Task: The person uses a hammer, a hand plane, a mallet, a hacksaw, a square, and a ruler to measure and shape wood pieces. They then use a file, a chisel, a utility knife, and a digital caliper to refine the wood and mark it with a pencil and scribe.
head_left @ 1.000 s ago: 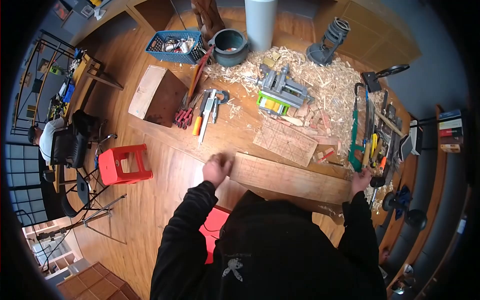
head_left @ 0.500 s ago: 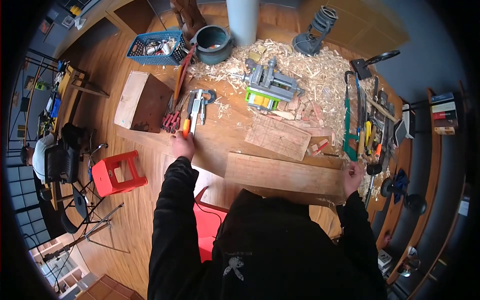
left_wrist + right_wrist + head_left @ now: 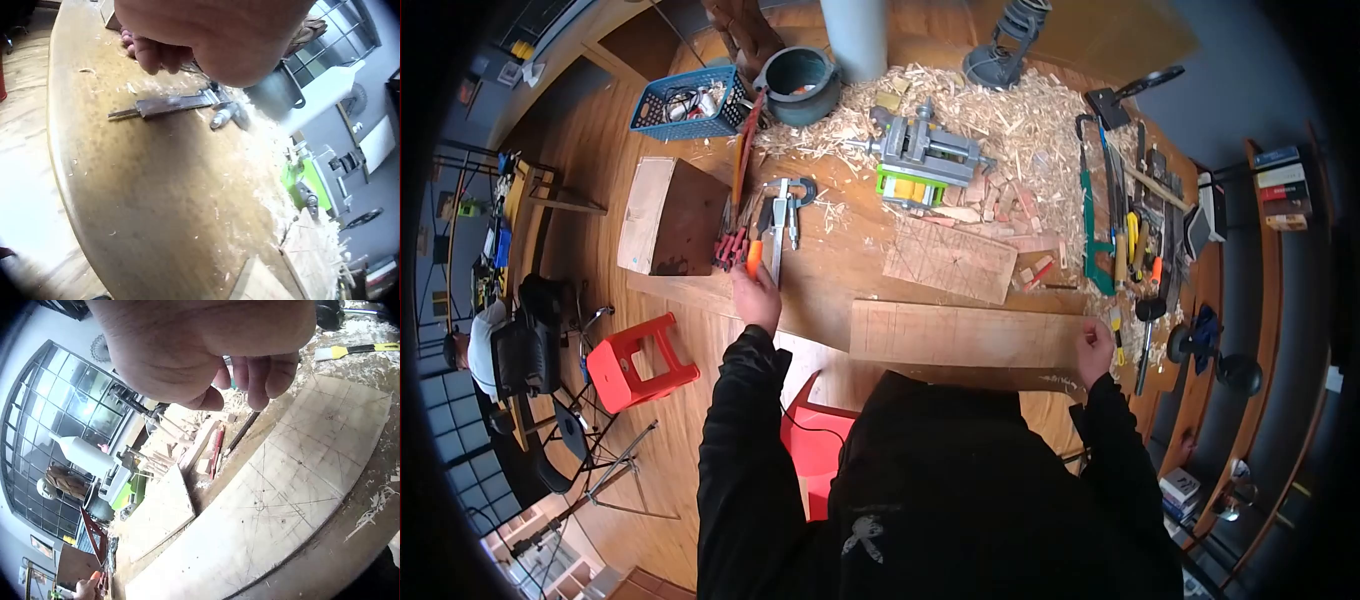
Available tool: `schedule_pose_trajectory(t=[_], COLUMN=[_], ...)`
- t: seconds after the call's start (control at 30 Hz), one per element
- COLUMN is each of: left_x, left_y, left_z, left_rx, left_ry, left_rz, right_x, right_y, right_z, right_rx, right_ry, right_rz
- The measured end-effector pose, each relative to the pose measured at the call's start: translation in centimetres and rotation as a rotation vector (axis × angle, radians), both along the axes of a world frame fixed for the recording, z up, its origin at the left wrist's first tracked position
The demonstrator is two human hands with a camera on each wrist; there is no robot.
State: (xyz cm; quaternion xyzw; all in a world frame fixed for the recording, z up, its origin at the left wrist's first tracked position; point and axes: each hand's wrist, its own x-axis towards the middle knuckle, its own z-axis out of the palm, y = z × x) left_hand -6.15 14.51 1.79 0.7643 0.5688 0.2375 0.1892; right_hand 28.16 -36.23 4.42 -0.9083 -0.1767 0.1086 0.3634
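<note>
My left hand (image 3: 757, 298) is at the table's left part, its fingers at the orange handle (image 3: 755, 258) of a tool lying beside a caliper (image 3: 779, 225). In the left wrist view that hand (image 3: 212, 37) has curled fingers left of the caliper's (image 3: 172, 105) upper end; the handle is hidden there. The right hand (image 3: 1094, 352) hangs loosely curled at the right end of a long marked wooden board (image 3: 965, 335). In the right wrist view this hand (image 3: 209, 350) is above the curved board (image 3: 269, 500) and holds nothing.
A vise (image 3: 925, 155) stands among wood shavings (image 3: 1025, 125). A second marked board (image 3: 950, 262) lies behind the long one. Saws and handled tools (image 3: 1135, 235) lie right. A wooden block (image 3: 670, 215), blue basket (image 3: 690, 105) and pot (image 3: 800, 88) stand left.
My left hand has moved from the long board's left end to the orange handle. The right hand stays near the board's right end. The head view has shifted.
</note>
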Motion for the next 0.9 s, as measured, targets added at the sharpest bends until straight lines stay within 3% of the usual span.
schedule_pose_trajectory(t=[0.07,0.1,0.17,0.2,0.27,0.3,0.37,0.43,0.47,0.53,0.57,0.63,0.77,0.83,0.87,0.9], left_x=[0.4,0.2,0.5,0.6,1.0,1.4,2.6,4.5,5.4,7.4,8.3,10.0,12.7,13.8,14.1,14.0], left_y=[-0.6,-0.4,-1.1,-1.5,-2.3,-3.1,-5.4,-8.2,-9.5,-12.0,-13.3,-16.0,-19.7,-20.8,-21.4,-21.5], left_z=[3.2,3.6,7.4,8.5,10.2,11.0,12.5,13.4,13.8,13.6,13.2,13.4,10.4,10.0,9.9,9.9], left_rx=[0.07,0.153,0.102,0.102,0.096,0.094,0.007,-0.107,-0.101,-0.095,-0.096,-0.207,-0.242,-0.27,-0.435,-0.439], left_ry=[-0.19,-0.205,-0.133,-0.131,-0.374,-0.371,-0.355,-0.294,-0.292,-0.279,-0.268,-0.181,-0.102,-0.072,0.006,0.006], left_rz=[-0.043,-0.052,-0.036,-0.046,-0.235,-0.24,-0.455,-0.602,-0.747,-0.986,-1.079,-1.17,-1.308,-1.414,-1.42,-1.419], right_x=[-0.5,-0.9,-1.3,-1.3,-1.6,-1.9,-2.6,-3.3,-4.1,-5.7,-6.4,-7.5,-8.4,-8.5,-8.5,-8.4], right_y=[0.0,0.5,2.0,1.8,2.7,3.4,4.8,6.3,7.3,10.2,11.4,13.1,13.7,13.4,13.2,12.9], right_z=[-0.4,0.1,1.6,0.5,0.6,0.7,0.7,2.2,3.3,7.4,9.2,11.6,11.6,10.6,10.2,9.6], right_rx=[0.004,0.002,-0.033,0.06,0.081,0.1,0.162,0.213,0.209,0.166,0.163,0.124,0.176,0.076,0.072,0.019], right_ry=[0.023,0.03,0.055,0.125,0.123,0.119,0.183,0.294,0.298,0.683,0.683,0.986,1.119,1.138,1.142,1.141], right_rz=[0.004,-0.011,0.032,0.007,0.024,0.051,0.032,0.234,0.229,0.326,0.321,0.492,0.556,0.545,0.543,0.474])
